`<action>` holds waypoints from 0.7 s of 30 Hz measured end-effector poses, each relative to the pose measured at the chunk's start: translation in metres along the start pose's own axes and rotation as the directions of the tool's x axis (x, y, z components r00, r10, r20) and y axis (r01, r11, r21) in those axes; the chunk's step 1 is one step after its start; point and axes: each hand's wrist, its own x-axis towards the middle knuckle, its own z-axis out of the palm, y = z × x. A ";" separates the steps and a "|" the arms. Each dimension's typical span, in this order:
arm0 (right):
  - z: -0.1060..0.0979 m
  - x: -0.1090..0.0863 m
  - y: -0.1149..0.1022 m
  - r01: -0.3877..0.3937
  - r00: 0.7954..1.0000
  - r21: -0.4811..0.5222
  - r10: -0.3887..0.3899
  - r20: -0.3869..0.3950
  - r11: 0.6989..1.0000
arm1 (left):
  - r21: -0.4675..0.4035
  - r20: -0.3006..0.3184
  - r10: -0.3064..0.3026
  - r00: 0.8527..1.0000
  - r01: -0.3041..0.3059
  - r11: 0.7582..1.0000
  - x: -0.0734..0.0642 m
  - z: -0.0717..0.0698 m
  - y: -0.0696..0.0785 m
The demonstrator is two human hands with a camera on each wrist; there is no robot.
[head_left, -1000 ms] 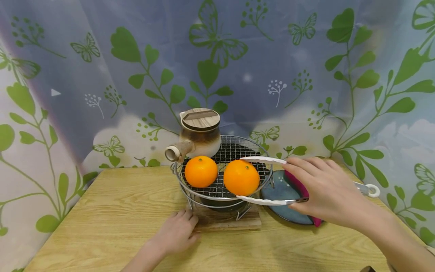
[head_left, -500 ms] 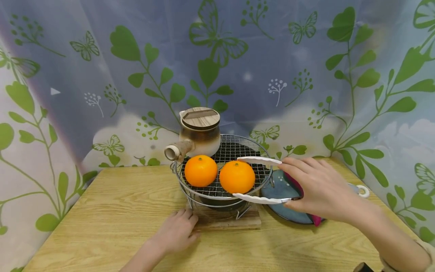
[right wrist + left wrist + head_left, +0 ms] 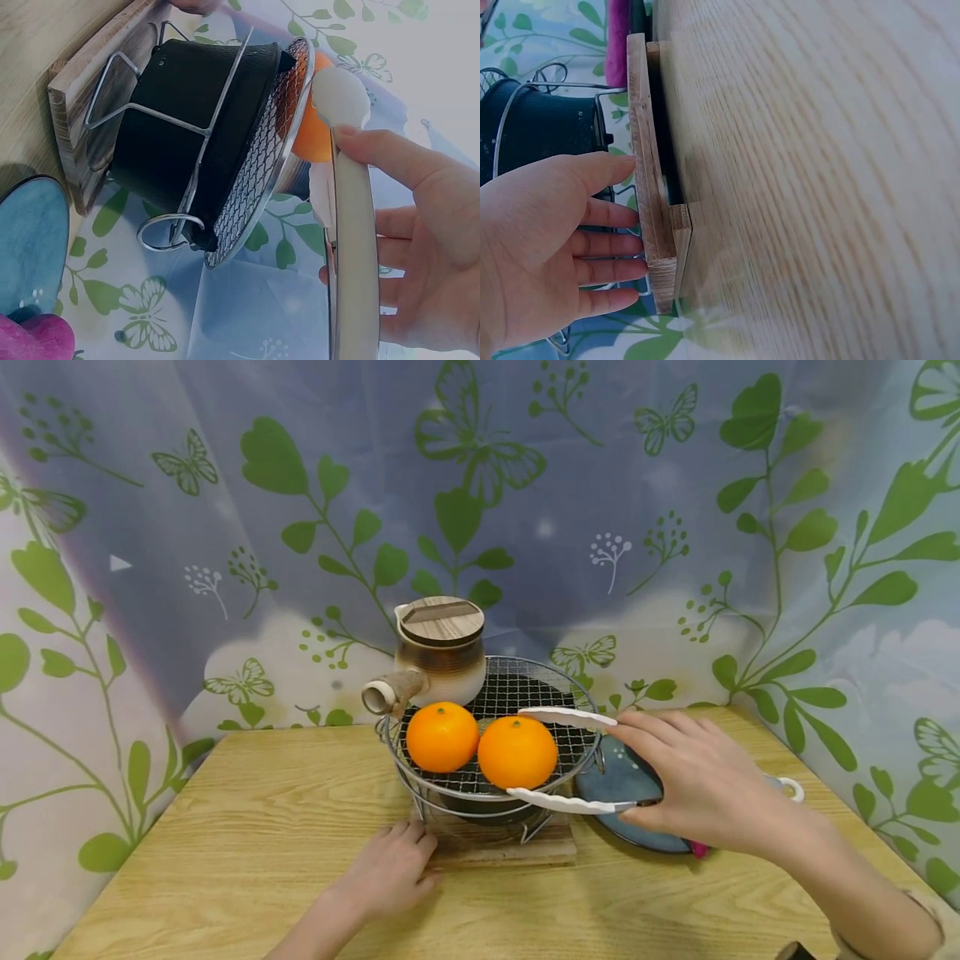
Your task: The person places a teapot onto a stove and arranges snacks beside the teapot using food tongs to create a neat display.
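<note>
My right hand (image 3: 697,768) holds white-tipped tongs (image 3: 573,717), thumb on one arm and fingers on the other. The tong arms stand on either side of the right-hand orange (image 3: 517,753), which sits on the round wire grill mesh (image 3: 573,693). Just left of it is a second orange (image 3: 442,737), the two overlapping slightly in the head view. My left hand (image 3: 393,868) is at the wooden board (image 3: 517,852) under the grill. In the left wrist view its fingers (image 3: 607,244) are extended, with their tips at the board's edge.
A side-handled teapot (image 3: 450,672) with a wooden lid stands at the mesh's back left. Below the mesh is a black stove pot (image 3: 195,112) in a wire frame. A blue plate (image 3: 618,760) with a magenta lump (image 3: 45,337) lies to the right, partly behind my right hand.
The right-hand orange has shifted left across the mesh, closer to the other orange. My right hand and the tongs moved left with it. The left hand stays in place.
</note>
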 end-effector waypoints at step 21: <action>0.003 -0.006 0.003 -0.042 0.999 0.039 0.042 0.006 0.998 | -0.003 -0.019 0.007 1.000 -0.007 1.000 -0.001 0.001 -0.001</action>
